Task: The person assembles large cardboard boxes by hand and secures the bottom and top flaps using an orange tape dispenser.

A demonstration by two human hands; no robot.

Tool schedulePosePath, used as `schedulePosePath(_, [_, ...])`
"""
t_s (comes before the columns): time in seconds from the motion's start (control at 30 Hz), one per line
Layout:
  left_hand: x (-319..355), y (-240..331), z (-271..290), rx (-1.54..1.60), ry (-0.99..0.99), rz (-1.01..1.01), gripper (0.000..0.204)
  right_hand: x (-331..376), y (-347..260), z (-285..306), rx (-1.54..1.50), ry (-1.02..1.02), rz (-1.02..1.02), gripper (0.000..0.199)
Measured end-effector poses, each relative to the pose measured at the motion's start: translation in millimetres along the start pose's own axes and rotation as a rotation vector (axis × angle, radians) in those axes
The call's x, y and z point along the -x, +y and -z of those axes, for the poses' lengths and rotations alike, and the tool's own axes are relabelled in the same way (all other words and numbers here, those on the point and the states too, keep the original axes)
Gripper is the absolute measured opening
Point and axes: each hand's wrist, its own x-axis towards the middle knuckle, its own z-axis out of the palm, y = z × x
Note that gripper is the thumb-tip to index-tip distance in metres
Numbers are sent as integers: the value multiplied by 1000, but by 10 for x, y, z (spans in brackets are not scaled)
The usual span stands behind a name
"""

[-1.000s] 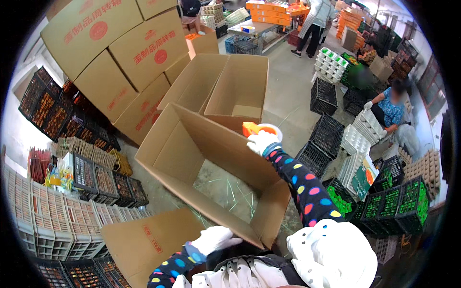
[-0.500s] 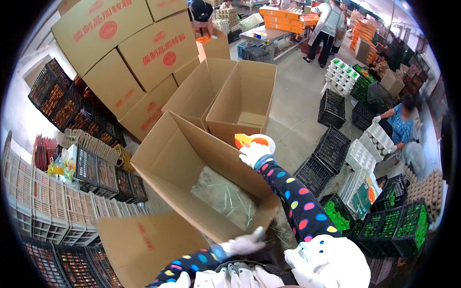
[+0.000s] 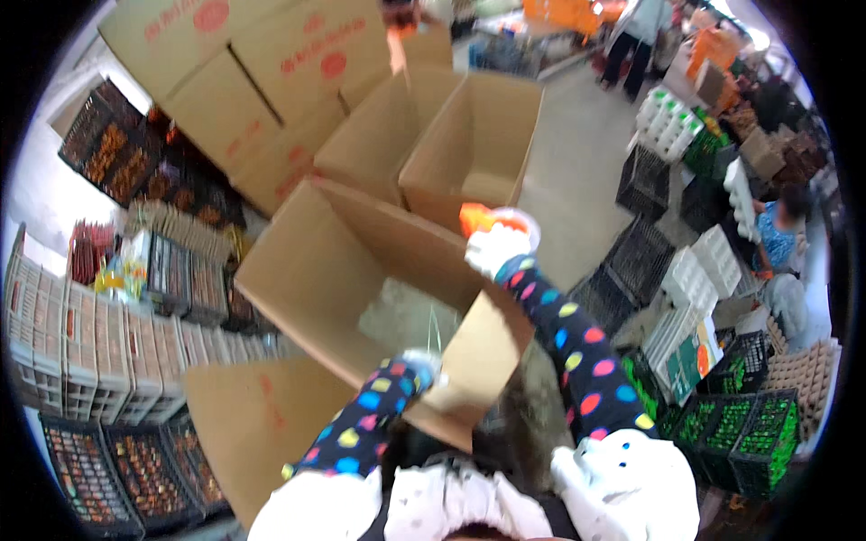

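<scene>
A large open cardboard box (image 3: pixel 334 270) stands in front of me, with a clear plastic sheet lying on its bottom. My right hand (image 3: pixel 494 245), in a white glove, is shut on an orange tape dispenser (image 3: pixel 478 218) at the box's far right corner. My left hand (image 3: pixel 422 365), also gloved, rests on the near flap of the box, pressing against its inner edge. Both sleeves are dark with coloured dots.
Two more open cartons (image 3: pixel 474 144) stand behind, and sealed cartons (image 3: pixel 271 63) are stacked at the far left. Crates with egg trays (image 3: pixel 108 325) line the left side. Black and green crates (image 3: pixel 740 433) sit to the right, where a seated person (image 3: pixel 780 239) works.
My left hand has risen from below the box onto its near flap. The right hand stays at the far corner with the dispenser. My view has shifted closer to the box.
</scene>
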Motion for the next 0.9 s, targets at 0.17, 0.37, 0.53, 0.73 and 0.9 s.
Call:
schedulePosePath(0.17, [-220, 3, -107, -44, -183, 70, 51, 12, -324, 7, 4, 48, 91, 27])
schedulePosePath(0.37, [-22, -675, 474, 37, -49, -108, 59, -37, -492, -36, -42, 10, 58, 29])
schedulePosePath(0.53, [681, -2028, 1761, -137, 1038, -342, 44, -25, -602, 36, 7, 41, -12, 28])
schedulePosePath(0.73, [1907, -4196, 1780, 170, 1020, 692, 85, -267, -918, 178, -39, 107, 47, 22])
schedulePosePath(0.9, [1627, -2911, 1282, 27, 73, 414, 101, 3, -834, 288, -48, -52, -81, 30])
